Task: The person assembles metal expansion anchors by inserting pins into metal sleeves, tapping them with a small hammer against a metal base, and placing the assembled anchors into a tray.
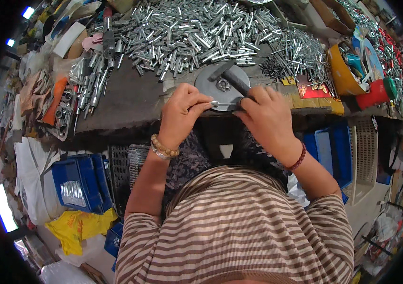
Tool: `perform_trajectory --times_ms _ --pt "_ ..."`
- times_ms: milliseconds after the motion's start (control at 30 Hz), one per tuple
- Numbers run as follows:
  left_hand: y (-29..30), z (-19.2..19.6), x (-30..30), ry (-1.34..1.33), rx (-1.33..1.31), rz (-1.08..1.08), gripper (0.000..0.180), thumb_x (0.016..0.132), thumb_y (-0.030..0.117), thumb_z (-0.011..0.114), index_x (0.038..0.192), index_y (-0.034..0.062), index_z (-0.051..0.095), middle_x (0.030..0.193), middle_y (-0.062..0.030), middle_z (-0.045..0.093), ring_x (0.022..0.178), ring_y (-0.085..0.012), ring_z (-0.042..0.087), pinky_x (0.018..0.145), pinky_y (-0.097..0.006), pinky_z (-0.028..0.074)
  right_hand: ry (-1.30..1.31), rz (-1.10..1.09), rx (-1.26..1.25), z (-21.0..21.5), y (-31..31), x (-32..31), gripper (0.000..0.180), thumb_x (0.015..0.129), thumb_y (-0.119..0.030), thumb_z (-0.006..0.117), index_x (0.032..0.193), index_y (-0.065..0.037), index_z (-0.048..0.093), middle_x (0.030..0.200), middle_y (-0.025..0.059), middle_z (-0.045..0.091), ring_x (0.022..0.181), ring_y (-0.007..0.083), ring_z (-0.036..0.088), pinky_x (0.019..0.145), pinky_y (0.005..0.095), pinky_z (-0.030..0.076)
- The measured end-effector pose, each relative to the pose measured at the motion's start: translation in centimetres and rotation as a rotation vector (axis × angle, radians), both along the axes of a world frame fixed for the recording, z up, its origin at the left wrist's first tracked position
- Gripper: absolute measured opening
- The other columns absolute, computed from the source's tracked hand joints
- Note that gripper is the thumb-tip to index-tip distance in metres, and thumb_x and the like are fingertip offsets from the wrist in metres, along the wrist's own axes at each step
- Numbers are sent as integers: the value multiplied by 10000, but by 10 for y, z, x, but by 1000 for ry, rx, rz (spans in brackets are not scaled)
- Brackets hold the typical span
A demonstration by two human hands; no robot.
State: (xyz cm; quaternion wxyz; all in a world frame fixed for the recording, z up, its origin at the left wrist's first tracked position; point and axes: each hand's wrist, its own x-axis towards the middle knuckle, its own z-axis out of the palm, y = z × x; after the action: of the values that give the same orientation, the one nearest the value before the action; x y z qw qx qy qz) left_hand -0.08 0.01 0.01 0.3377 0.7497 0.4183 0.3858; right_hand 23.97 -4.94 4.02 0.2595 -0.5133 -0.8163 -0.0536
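Observation:
Close over the front edge of the bench, my left hand (182, 111) pinches a small silvery metal sleeve (214, 103) between thumb and fingers. A thin metal rod (227, 103) runs from it toward the fingertips of my right hand (267, 116). That right hand is closed round the dark handle of a hammer (237, 80), whose head points away to the left. Beneath both hands lies a round grey metal plate (206, 81) with a knobbed piece (223, 84) at its middle. Whether the right fingertips also grip the rod is hard to see.
A large heap of silvery metal sleeves (197, 33) covers the back of the bench, with thin pins (301, 52) to its right. Sockets and tools (62, 109) lie left. A yellow container (341, 71) and a red jar (374, 94) stand right. Blue crates (76, 182) sit below.

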Motion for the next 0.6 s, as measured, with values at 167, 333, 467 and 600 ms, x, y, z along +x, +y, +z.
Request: perform_trajectory --times_ms 167,333,467,600 --pt "-7 -3 6 23 115 90 249 845 72 799 1093 89 786 921 -42 603 819 -202 625 721 -325 501 53 -90 -187 -3 -20 -13 148 838 -125 762 899 -83 634 879 90 663 832 323 654 705 454 518" --pt "-41 -14 18 -76 48 211 391 954 50 720 1341 79 671 990 -47 674 796 -118 614 666 -248 500 80 -79 -269 -3 -28 -19 174 842 -160 765 891 -76 620 770 100 652 735 331 673 640 461 523" --pt "-59 -6 32 -458 -512 220 527 1062 115 605 1560 68 440 986 -78 741 656 -67 620 543 -189 501 88 -76 -303 -2 -31 -23 173 840 -155 759 885 -73 614 769 104 665 717 332 684 620 459 524" --pt "-64 -11 43 -660 -633 230 628 1069 110 580 1620 68 283 1044 -122 754 666 -69 631 526 -183 499 89 -77 -354 -3 -38 -28 162 835 -146 754 921 -75 637 782 107 684 704 335 687 609 455 525"
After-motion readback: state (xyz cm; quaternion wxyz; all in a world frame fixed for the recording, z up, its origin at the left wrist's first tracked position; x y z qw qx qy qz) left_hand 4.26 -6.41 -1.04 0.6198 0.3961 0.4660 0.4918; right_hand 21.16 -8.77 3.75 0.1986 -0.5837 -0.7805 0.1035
